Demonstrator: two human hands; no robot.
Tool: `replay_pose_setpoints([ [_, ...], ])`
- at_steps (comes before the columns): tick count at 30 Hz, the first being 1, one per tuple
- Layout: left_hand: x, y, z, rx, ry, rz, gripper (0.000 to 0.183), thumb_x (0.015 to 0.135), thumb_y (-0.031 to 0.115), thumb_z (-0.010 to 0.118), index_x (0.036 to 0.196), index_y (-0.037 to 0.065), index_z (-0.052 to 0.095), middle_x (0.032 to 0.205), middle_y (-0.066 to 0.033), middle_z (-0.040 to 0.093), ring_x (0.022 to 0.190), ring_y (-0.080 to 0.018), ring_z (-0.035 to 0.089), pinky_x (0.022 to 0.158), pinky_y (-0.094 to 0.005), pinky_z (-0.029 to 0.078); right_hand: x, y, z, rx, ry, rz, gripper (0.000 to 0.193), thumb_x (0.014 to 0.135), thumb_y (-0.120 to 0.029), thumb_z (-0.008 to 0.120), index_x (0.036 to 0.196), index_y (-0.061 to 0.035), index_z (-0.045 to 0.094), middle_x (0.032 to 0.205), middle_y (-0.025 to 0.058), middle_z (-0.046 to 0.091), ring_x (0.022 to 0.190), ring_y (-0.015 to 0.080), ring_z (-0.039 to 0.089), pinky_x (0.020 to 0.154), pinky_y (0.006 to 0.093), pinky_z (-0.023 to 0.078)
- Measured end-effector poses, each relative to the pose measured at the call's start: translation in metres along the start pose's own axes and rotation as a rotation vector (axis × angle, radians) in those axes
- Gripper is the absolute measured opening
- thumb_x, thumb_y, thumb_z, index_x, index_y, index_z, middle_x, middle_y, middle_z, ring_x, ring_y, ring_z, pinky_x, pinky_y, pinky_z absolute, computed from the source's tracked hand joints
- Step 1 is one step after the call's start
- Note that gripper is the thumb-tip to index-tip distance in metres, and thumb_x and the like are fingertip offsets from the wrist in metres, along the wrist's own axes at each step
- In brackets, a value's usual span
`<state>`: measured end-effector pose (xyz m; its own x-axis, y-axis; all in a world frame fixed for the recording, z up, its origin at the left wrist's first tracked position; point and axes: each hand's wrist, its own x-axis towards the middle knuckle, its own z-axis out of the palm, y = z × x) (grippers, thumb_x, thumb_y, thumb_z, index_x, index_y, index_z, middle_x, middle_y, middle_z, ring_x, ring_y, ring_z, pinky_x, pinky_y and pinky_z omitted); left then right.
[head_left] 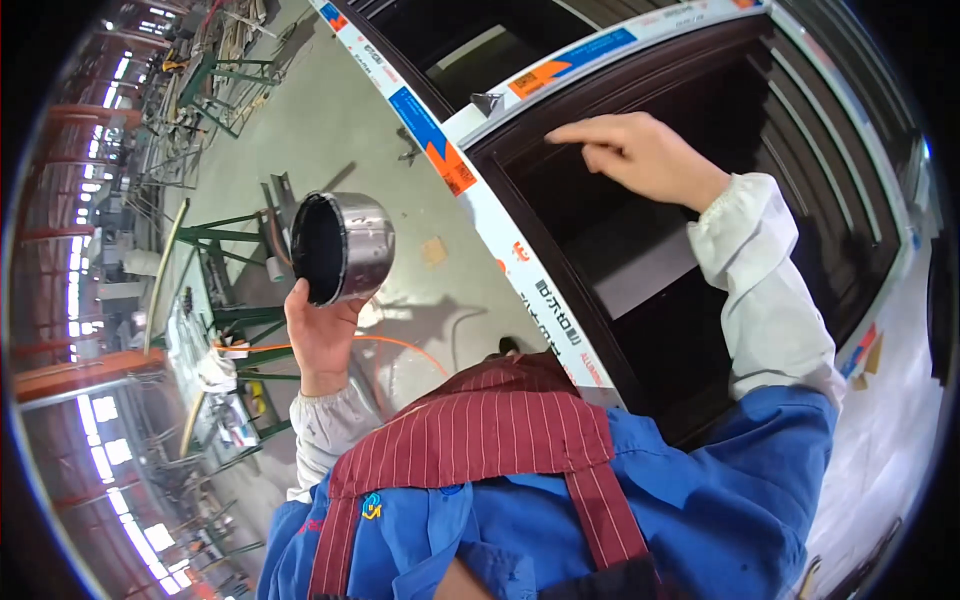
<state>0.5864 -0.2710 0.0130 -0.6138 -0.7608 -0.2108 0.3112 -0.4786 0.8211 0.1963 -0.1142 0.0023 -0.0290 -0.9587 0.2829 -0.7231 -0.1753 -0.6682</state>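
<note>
My left hand (323,345) grips a shiny metal cup (369,245) from below, away from the frame. The cup is tilted, with its mouth to the left, and its inside looks black. Over the dark window frame (625,102) at the right, my right hand (655,160) stretches its index finger toward the inner corner. That fingertip looks dark; the thumb stands apart, the other fingers are bent, and nothing shows in the hand. Whether the finger touches the frame I cannot tell. White protective film (507,240) with blue and orange print covers the frame's outer edges.
A small metal bracket (487,103) sticks up at the frame's corner joint. On the left stand green metal stands (225,235) and a cluttered bench (200,365). An orange hose (405,345) curves over the grey floor (300,120), where a cardboard scrap (433,251) lies.
</note>
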Motion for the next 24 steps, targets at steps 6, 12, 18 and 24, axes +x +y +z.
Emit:
replay_pose_setpoints([
  [6, 0.013, 0.009, 0.007, -0.011, 0.038, 0.018, 0.055, 0.088, 0.035, 0.053, 0.135, 0.006, 0.043, 0.13, -0.013, 0.053, 0.117, -0.0314, 0.052, 0.097, -0.0488, 0.045, 0.005, 0.017, 0.047, -0.288, -0.065, -0.091, 0.077, 0.077, 0.007, 0.051, 0.144, -0.0266, 0.031, 0.09, 0.0132, 0.059, 0.066, 0.0276, 0.06, 0.059, 0.0345, 0.052],
  [12, 0.022, 0.016, 0.012, 0.01, 0.018, 0.017, 0.047, 0.089, 0.031, 0.055, 0.13, 0.008, 0.048, 0.129, -0.0119, 0.054, 0.118, -0.0319, 0.052, 0.096, -0.0551, 0.043, 0.013, 0.011, 0.077, -0.219, -0.118, -0.1, 0.09, 0.075, 0.006, 0.056, 0.147, -0.0314, 0.019, 0.093, 0.0141, 0.061, 0.069, 0.0281, 0.064, 0.062, 0.0344, 0.054],
  [18, 0.022, 0.016, 0.014, 0.046, 0.066, 0.029, 0.049, 0.088, 0.031, 0.056, 0.131, 0.009, 0.048, 0.13, -0.013, 0.053, 0.118, -0.0332, 0.052, 0.096, -0.0568, 0.043, 0.02, 0.012, 0.09, -0.25, -0.128, -0.026, 0.091, 0.077, 0.004, 0.057, 0.148, -0.0325, 0.013, 0.091, 0.0143, 0.065, 0.068, 0.0279, 0.066, 0.065, 0.0342, 0.055],
  [24, 0.021, 0.014, 0.012, 0.077, 0.1, 0.011, 0.052, 0.087, 0.031, 0.057, 0.132, 0.009, 0.045, 0.131, -0.0144, 0.051, 0.119, -0.034, 0.051, 0.096, -0.0571, 0.044, 0.026, 0.014, 0.088, -0.013, -0.252, -0.114, 0.095, 0.074, 0.006, 0.058, 0.149, -0.0319, 0.013, 0.08, 0.0122, 0.066, 0.061, 0.0268, 0.064, 0.058, 0.0349, 0.054],
])
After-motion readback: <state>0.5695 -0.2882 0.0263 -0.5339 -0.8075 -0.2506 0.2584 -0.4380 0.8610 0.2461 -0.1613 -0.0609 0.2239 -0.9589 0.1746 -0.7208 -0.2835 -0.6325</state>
